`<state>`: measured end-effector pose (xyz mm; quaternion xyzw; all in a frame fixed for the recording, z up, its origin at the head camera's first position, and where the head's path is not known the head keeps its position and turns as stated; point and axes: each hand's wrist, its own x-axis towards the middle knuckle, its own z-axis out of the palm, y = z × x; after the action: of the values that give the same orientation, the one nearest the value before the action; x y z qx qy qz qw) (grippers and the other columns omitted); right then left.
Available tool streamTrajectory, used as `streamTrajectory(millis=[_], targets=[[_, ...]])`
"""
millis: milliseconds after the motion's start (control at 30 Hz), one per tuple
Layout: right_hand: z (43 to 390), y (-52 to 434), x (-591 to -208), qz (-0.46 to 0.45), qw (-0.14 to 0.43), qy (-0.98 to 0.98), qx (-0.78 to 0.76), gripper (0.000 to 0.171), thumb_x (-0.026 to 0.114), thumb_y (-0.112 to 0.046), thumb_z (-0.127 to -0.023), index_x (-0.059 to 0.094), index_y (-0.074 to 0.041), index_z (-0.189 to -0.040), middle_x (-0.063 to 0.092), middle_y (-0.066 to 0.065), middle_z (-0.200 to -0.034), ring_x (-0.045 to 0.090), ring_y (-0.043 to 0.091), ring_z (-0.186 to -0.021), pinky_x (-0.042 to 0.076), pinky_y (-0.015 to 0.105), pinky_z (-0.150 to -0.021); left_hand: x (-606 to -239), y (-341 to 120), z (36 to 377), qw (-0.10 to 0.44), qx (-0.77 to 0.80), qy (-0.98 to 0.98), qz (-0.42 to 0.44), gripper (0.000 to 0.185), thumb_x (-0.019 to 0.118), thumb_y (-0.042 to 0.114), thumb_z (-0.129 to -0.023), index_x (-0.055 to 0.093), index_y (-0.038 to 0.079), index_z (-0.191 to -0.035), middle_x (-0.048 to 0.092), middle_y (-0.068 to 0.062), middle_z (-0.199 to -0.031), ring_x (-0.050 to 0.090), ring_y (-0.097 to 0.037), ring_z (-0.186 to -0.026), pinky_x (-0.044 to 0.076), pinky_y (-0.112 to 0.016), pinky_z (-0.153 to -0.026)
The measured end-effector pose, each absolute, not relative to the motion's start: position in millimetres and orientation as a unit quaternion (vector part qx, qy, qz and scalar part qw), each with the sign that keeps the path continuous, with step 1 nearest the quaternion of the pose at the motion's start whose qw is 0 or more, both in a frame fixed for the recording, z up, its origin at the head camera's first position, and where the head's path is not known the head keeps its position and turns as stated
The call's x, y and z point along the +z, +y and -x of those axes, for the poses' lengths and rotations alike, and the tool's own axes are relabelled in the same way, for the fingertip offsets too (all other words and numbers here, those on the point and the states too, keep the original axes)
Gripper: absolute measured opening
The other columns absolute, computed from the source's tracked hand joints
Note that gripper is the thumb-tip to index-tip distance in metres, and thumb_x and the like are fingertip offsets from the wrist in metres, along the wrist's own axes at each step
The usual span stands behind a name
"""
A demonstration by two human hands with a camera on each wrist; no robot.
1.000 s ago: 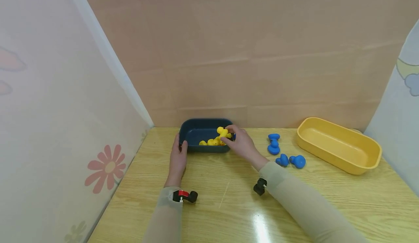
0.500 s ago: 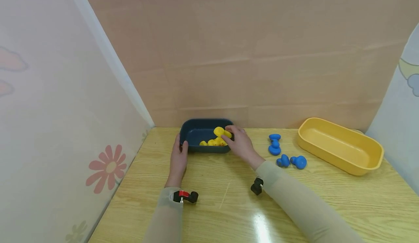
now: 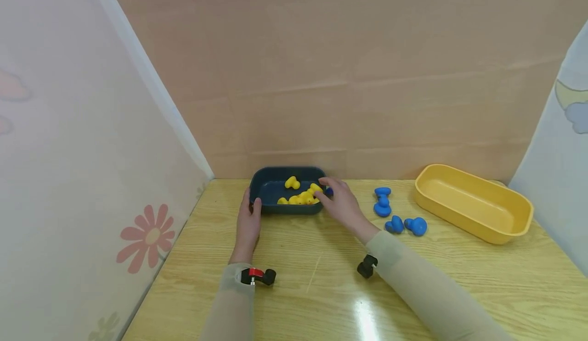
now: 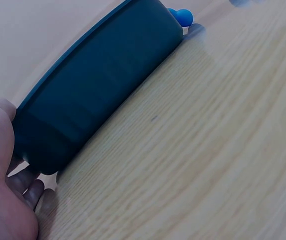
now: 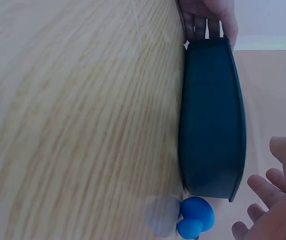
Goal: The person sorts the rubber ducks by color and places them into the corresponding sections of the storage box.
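Observation:
My left hand (image 3: 248,223) holds the left end of a dark blue bin (image 3: 294,209), thumb by the rim and fingers round the corner. Inside the bin, a yellow toy made of rounded lobes (image 3: 292,183) lies by itself toward the back. Several more yellow toys (image 3: 303,198) are heaped along its front right. Over the bin's right end is my right hand (image 3: 342,205), its fingers spread apart with nothing between them. The right wrist view shows this right hand (image 5: 277,195) beside the rim, and a blue lobed toy (image 5: 196,216) on the table below the bin's end.
Several blue lobed toys (image 3: 383,201) lie on the wooden table (image 3: 317,300) to the right of my right hand. Farther right stands a yellow bin (image 3: 475,203), set at an angle. A brown paper-like backdrop (image 3: 321,75) rises behind, with a pale wall (image 3: 92,126) at left.
The yellow toy that my right hand held over the bin has been let go and now lies inside, toward the back. Those fingers have spread. My left hand stays at the bin.

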<state>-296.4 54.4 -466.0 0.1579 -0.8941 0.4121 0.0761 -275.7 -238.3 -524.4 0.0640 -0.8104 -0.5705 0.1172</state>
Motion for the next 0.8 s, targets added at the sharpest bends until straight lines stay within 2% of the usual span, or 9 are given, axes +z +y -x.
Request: streamTrajectory(millis=[333,667,800], targets=[[279,77,-458,-0.155,0.075,-0.89,0.421,0.052,0.067,-0.035,-0.113,0.059,-0.008,-0.157,0.058,0.013,-0.159,0.043,0.039,-0.154,0.038,0.064,-0.123,-523,-239,274,0.122,-0.571,-0.81,-0.051,0.069,0.047,0.039,-0.121,0.02,0.013,-0.178,0.021,-0.013,-0.182,0.021,-0.035,-0.167,0.025,-0.055,-0.133],[255,103,-456,-0.151,0.09,-0.885,0.431,0.053,0.066,-0.034,-0.114,0.056,-0.01,-0.16,0.059,0.012,-0.159,0.043,0.04,-0.155,0.036,0.065,-0.124,-523,-241,274,0.116,-0.567,-0.814,-0.05,0.07,0.045,0.045,-0.12,0.018,0.016,-0.179,0.019,-0.009,-0.183,0.02,-0.032,-0.167,0.024,-0.053,-0.133],[248,110,-457,-0.142,0.092,-0.882,0.439,0.052,0.066,-0.034,-0.114,0.056,-0.01,-0.16,0.058,0.011,-0.16,0.041,0.04,-0.155,0.035,0.065,-0.124,-522,-240,274,0.116,-0.567,-0.814,-0.052,0.069,0.045,0.04,-0.121,0.018,0.016,-0.179,0.018,-0.009,-0.183,0.019,-0.032,-0.168,0.023,-0.052,-0.133]])
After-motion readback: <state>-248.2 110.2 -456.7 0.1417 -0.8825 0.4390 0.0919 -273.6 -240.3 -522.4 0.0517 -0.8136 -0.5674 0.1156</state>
